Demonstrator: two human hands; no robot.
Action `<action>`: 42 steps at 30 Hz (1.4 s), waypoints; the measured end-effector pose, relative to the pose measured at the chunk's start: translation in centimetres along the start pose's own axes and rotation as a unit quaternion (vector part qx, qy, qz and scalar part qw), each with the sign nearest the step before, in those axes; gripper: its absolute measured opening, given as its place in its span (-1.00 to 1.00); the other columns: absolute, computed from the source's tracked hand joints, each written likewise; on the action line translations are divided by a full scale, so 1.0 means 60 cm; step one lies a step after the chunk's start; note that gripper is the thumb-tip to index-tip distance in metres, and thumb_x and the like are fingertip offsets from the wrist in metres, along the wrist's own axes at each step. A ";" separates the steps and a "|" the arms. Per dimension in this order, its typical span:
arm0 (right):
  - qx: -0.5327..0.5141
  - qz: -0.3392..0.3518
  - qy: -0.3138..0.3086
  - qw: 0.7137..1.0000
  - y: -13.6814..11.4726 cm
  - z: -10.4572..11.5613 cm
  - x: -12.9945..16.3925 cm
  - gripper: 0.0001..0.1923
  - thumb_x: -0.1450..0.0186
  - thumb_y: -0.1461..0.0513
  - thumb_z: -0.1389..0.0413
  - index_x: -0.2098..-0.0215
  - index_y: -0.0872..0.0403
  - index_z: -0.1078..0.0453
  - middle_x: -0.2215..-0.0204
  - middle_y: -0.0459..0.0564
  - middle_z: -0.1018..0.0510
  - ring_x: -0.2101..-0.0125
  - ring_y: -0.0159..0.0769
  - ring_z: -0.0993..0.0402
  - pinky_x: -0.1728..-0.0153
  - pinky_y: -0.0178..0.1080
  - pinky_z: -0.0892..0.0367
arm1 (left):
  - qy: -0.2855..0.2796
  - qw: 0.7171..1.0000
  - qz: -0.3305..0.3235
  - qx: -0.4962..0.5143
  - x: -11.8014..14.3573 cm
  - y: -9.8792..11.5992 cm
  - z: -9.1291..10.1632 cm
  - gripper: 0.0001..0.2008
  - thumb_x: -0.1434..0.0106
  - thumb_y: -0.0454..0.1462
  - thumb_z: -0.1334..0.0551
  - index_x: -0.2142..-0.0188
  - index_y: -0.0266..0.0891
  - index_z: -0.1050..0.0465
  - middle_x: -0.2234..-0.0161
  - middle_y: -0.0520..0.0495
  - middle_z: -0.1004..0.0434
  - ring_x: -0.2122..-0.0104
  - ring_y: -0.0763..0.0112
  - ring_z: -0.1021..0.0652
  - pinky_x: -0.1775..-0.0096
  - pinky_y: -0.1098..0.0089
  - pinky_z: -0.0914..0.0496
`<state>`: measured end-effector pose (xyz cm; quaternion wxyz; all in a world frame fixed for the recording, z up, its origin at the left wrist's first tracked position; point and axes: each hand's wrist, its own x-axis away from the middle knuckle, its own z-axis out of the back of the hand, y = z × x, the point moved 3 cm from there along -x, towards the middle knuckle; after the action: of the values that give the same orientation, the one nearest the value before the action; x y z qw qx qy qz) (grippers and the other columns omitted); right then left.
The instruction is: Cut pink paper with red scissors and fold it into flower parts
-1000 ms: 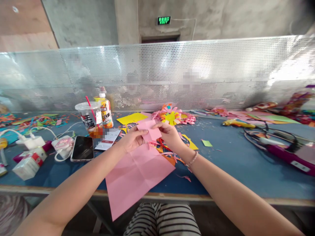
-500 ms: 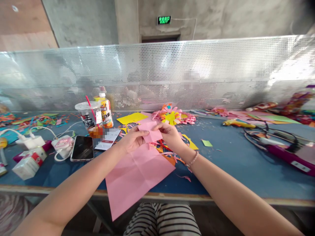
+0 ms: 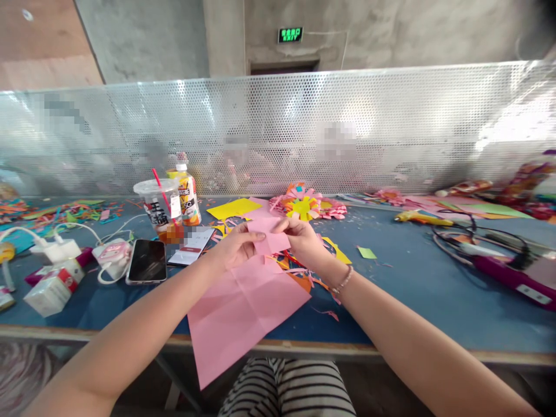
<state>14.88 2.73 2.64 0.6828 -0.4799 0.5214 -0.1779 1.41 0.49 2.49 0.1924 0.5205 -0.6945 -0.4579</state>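
Both hands, left hand (image 3: 234, 246) and right hand (image 3: 302, 237), pinch a small folded pink paper (image 3: 269, 236) in closed fingers above the blue tabletop (image 3: 403, 289), near a plastic cup (image 3: 158, 209) holding amber drink.

Two pink papers (image 3: 243, 307), one phone (image 3: 146, 260), one cup (image 3: 158, 208), one bottle (image 3: 187, 197), two hands (image 3: 237, 246).

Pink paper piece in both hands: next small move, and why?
Probably press the fold flat with the fingertips. The left hand and right hand pinch the small pink paper piece from both ends, just above the large creased pink sheet on the blue table; it looks only partly folded.
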 end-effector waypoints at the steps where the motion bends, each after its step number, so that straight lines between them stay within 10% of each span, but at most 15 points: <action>1: -0.006 -0.003 -0.002 1.000 0.001 0.000 0.000 -0.86 0.05 0.23 -0.21 0.58 0.11 -0.35 0.53 -0.11 -0.46 0.57 -0.49 -0.31 0.51 -0.38 -0.27 | 0.001 1.000 0.001 -0.003 0.000 0.000 0.000 -0.84 0.09 -0.52 -0.22 0.49 -0.31 -0.38 0.57 0.03 -0.43 0.57 0.56 -0.43 0.49 0.52 -0.31; 18: 0.115 0.063 -0.031 0.991 -0.009 -0.001 -0.002 -0.84 -0.05 0.38 -0.05 0.42 0.07 -0.40 0.38 -0.05 -0.49 0.29 -0.35 -0.39 0.28 -0.27 -0.29 | 0.029 0.999 -0.005 -0.019 0.004 0.004 -0.003 -0.77 0.05 -0.51 -0.17 0.36 -0.30 -0.43 0.41 -0.02 -0.48 0.39 0.47 -0.46 0.30 0.46 -0.32; 42: 0.068 0.009 0.035 0.997 -0.009 0.001 0.000 -0.90 0.01 0.34 -0.15 0.47 0.10 -0.41 0.41 -0.07 -0.49 0.42 -0.43 -0.39 0.38 -0.34 -0.29 | 0.016 1.000 -0.016 -0.011 -0.002 -0.004 0.003 -0.74 0.10 -0.47 -0.26 0.35 -0.29 -0.39 0.43 -0.01 -0.46 0.45 0.52 -0.46 0.41 0.48 -0.36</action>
<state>15.07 2.47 3.08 0.6969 -0.4210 0.5360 -0.2232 1.44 0.69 2.21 0.2013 0.5370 -0.6779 -0.4599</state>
